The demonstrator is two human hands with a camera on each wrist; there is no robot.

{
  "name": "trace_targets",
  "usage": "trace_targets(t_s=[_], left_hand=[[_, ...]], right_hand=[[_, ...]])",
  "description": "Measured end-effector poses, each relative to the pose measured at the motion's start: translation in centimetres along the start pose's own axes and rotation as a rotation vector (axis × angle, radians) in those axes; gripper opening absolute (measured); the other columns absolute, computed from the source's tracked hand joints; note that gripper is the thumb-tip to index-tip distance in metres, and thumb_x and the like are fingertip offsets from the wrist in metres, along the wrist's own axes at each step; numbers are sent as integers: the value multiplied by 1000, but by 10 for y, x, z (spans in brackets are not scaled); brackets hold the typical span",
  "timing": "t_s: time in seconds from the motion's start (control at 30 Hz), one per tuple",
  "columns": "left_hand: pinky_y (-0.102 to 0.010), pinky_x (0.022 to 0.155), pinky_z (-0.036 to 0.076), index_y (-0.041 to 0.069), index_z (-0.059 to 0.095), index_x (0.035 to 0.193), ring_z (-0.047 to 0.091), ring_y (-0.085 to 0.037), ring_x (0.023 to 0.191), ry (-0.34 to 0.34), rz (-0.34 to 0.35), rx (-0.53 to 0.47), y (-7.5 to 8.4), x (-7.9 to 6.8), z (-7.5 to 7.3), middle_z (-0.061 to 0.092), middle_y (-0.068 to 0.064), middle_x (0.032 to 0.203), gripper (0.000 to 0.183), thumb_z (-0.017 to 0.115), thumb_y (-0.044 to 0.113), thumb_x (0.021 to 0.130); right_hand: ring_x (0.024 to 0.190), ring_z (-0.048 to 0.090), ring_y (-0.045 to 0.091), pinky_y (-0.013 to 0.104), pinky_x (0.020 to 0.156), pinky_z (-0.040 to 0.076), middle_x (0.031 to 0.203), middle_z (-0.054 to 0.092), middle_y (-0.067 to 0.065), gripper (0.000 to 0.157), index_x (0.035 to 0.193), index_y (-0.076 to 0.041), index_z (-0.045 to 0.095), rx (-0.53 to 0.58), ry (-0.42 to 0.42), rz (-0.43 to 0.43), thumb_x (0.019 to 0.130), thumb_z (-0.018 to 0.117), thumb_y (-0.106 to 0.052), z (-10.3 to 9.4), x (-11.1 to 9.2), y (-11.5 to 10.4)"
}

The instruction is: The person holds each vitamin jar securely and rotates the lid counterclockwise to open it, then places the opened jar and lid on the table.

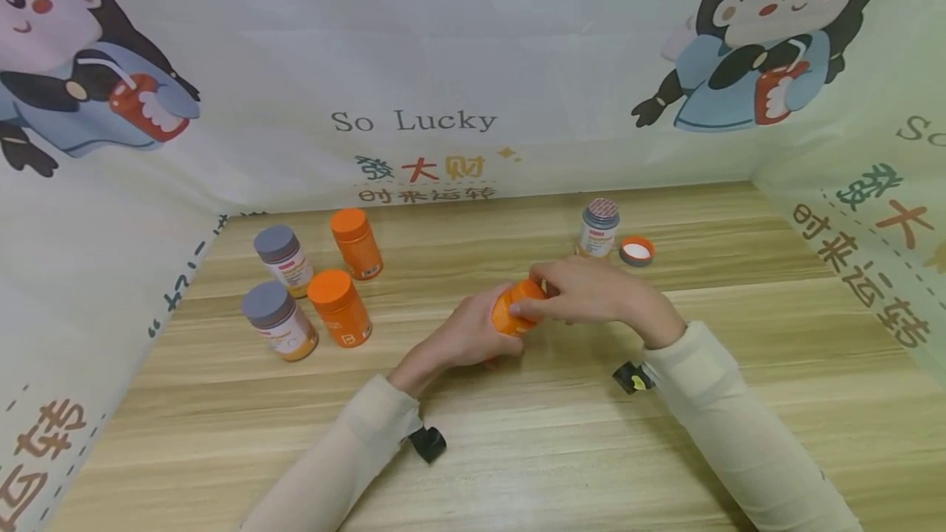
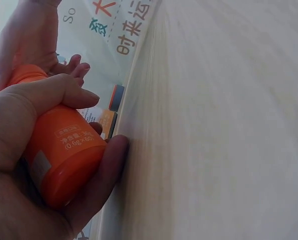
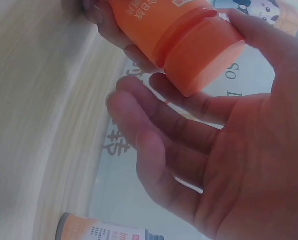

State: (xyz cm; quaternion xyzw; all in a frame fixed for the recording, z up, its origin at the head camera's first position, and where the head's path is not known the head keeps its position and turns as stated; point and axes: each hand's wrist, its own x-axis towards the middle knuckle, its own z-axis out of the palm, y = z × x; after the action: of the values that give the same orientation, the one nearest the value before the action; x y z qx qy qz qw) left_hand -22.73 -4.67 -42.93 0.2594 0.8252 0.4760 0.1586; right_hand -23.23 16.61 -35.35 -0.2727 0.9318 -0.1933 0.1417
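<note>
My left hand grips the body of an orange bottle, which is held tilted above the wooden table, its base end showing in the left wrist view. At the bottle's other end is an orange cap, seated on the neck. My right hand pinches this cap between thumb and index finger; its other fingers are loosely bent beneath. Just beyond the right hand stands a lidless supplement jar with a red-patterned seal over its mouth. Beside that jar a grey lid lies with its white inside facing up.
On the left stand two orange bottles and two grey-lidded jars, all close together. A printed white cloth rises behind the wooden table and along both sides.
</note>
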Motion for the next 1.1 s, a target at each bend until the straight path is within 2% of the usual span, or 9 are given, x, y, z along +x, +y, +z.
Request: trace_targets(t_s=[0.17,0.37,0.53,0.73,0.83,0.93,1.1], left_hand=[[-35,47,59,20,58,123,61,-19,65,1,-5,-2,-1,0,0,61,-7,94,51,75,5,77],[-35,46,59,21,58,124,60,-18,61,3,-15,-9,-1,0,1,62,-6,93,52,75,5,77],[-35,46,59,21,58,124,60,-19,59,2,-11,-5,-1,0,1,61,-7,92,52,75,5,77],[-35,46,59,21,58,125,60,-18,59,4,-18,-11,-2,0,1,62,-6,92,53,76,6,77],[-35,46,59,21,58,123,60,-19,58,4,-14,-12,-2,1,1,61,-7,91,52,76,5,77],[-35,45,58,21,58,124,60,-19,58,3,-13,-15,-3,1,1,61,-7,91,53,75,5,77],[-35,44,58,22,59,125,60,-18,57,3,-17,-13,-3,2,1,62,-6,91,53,75,6,77]], right_hand=[[62,54,11,26,54,40,73,57,-4,44,108,-18,60,-30,23,-26,93,66,-59,0,0,0],[60,57,12,27,55,41,72,58,-4,42,96,-19,60,-11,16,0,94,62,-61,0,-1,-1],[62,52,12,26,54,36,72,53,-5,43,106,-19,60,-35,34,-23,92,66,-59,0,-1,-1],[60,54,12,27,53,37,71,53,-5,44,95,-18,58,-7,31,-16,94,62,-62,1,-1,-1],[62,52,12,27,54,36,72,53,-5,42,103,-19,60,-18,37,-32,92,66,-60,0,-1,-1],[63,56,12,27,55,41,74,58,-5,45,110,-20,61,10,30,-20,93,64,-61,1,-1,-1],[61,59,12,28,54,42,72,59,-4,47,94,-18,60,23,16,14,95,58,-65,1,0,0]])
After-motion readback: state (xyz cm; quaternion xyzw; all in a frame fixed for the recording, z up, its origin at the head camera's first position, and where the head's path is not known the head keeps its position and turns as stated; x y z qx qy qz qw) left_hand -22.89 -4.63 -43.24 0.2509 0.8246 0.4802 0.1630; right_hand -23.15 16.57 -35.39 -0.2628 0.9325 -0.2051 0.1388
